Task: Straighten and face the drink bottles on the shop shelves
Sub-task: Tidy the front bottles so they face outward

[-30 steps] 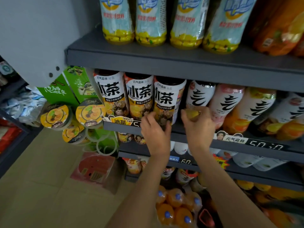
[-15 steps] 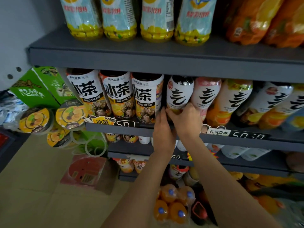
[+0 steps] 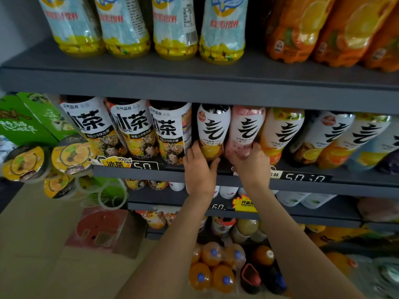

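Now both hands work at the middle shelf (image 3: 194,172), in the row of sparkling-water bottles. The left hand (image 3: 199,167) curls round the base of the white-labelled bottle (image 3: 212,130), fingers on its left side and thumb across the front below the yellow fruit picture, so that grip holds this bottle. The right hand (image 3: 251,161) wraps the lower part of the pink-labelled bottle (image 3: 246,130) just beside it, fingertips at its right edge; that grip holds the pink one. Both bottles stand at the shelf's front with their large black characters facing out. To the left stand 3 iced tea bottles (image 3: 127,128), to the right an orange-labelled bottle (image 3: 280,134). Above, 4 pale blue-labelled bottles (image 3: 174,26) with yellow bases line the top shelf (image 3: 194,84).
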